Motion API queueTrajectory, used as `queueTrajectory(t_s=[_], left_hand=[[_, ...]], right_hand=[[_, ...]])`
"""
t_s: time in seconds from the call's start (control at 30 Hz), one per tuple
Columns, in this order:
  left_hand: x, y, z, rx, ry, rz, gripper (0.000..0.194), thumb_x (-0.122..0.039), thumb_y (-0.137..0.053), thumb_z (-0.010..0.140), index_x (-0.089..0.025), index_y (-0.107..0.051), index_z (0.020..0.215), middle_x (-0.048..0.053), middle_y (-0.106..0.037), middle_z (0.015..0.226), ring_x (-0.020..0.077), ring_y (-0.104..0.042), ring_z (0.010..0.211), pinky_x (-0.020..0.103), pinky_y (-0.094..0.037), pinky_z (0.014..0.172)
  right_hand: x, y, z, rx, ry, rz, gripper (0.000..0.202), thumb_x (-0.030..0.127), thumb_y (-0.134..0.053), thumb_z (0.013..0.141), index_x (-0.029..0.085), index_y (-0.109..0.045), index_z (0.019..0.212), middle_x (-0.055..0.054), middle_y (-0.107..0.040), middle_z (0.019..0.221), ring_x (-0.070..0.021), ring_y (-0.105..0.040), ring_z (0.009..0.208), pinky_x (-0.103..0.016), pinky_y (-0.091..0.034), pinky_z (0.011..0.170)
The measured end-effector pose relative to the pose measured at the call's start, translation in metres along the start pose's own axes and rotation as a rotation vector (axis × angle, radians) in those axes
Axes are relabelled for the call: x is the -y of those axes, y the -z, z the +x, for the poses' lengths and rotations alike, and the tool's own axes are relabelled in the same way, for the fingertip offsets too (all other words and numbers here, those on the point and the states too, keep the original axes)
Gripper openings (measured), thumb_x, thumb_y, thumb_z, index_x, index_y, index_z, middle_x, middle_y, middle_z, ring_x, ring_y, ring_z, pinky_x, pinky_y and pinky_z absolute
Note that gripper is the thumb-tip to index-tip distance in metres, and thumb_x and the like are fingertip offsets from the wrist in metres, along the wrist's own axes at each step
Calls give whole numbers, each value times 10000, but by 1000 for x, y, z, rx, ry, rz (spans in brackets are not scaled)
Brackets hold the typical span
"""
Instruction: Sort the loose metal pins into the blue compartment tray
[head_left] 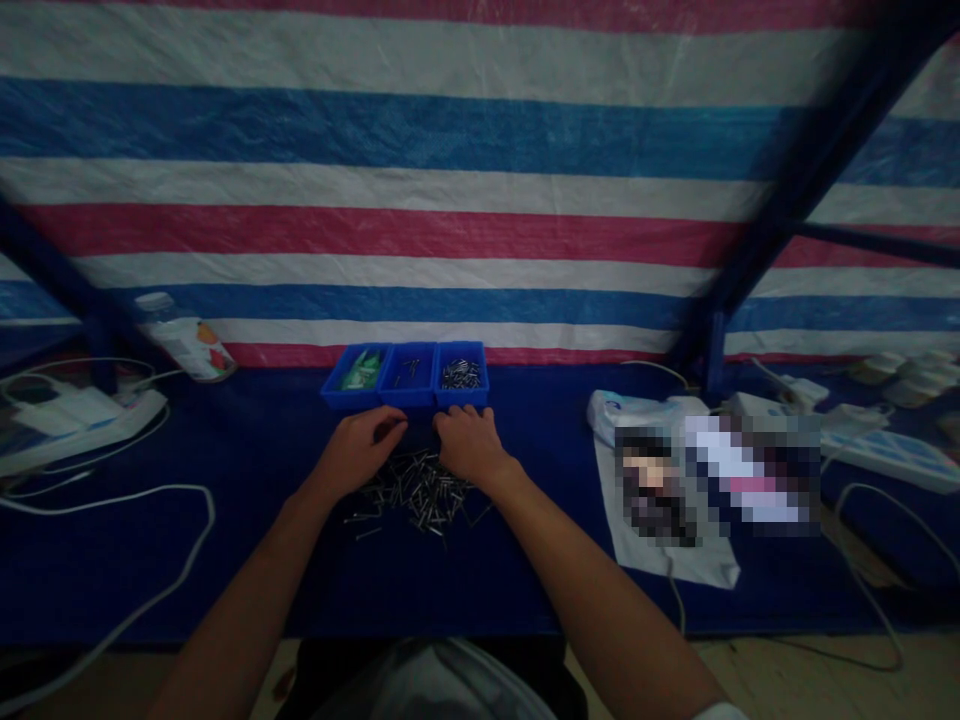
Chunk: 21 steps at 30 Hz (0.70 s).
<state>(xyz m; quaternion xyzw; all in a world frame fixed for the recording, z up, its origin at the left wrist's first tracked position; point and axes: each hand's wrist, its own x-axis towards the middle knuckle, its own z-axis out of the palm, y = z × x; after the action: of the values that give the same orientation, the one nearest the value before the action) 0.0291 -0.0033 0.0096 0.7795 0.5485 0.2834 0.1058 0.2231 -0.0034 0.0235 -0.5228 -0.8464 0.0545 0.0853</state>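
Observation:
A loose pile of slim metal fasteners, screws or nails, lies on the blue tabletop in front of me. My left hand is at the pile's upper left, thumb and fingertips drawn together; whatever is between them is too small to make out. At the upper right is my right hand, fingers curled down close to the front of the blue trays, tips hidden. Just beyond stand three joined blue trays: the left tray holds a green and white packet, the middle tray a few fasteners, the right tray many small ones.
A white bottle stands at the back left, near a power strip and white cables. To the right are a white bag, blurred items, and another power strip. Striped sheeting hangs behind blue metal struts.

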Motion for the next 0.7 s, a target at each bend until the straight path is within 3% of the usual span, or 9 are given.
queueTrajectory(t_s=[0.23,0.37,0.57,0.7], left_hand=[[1,-1,0,9,6,4,291,-427,-517,905,-208,-694,979,32,-743,842,200,-672,727,295,-496,697],[0,0,0,17,9,-6,290,-423,-511,911,-208,-689,988,33,-744,858,198,-672,739,290,-487,695],[-1,2,0,25,18,-22,290,-421,-513,909,-207,-687,998,30,-739,850,197,-663,719,295,-474,677],[0,2,0,21,16,-20,295,-425,-511,909,-203,-686,994,31,-735,835,198,-662,710,298,-478,676]], right_hand=[[1,-4,2,10,24,37,294,133,-474,850,157,-650,1084,-160,-652,1151,-295,-566,1066,-451,-372,870],[1,-6,4,-78,38,127,313,105,-453,852,178,-678,1057,-132,-657,1111,-271,-575,1033,-439,-354,856],[2,-4,13,-291,45,523,282,99,-485,885,226,-705,1008,-41,-685,1005,-179,-598,953,-365,-363,862],[2,-1,20,-410,3,883,194,95,-573,807,198,-712,896,-16,-687,858,-136,-607,780,-292,-444,768]])
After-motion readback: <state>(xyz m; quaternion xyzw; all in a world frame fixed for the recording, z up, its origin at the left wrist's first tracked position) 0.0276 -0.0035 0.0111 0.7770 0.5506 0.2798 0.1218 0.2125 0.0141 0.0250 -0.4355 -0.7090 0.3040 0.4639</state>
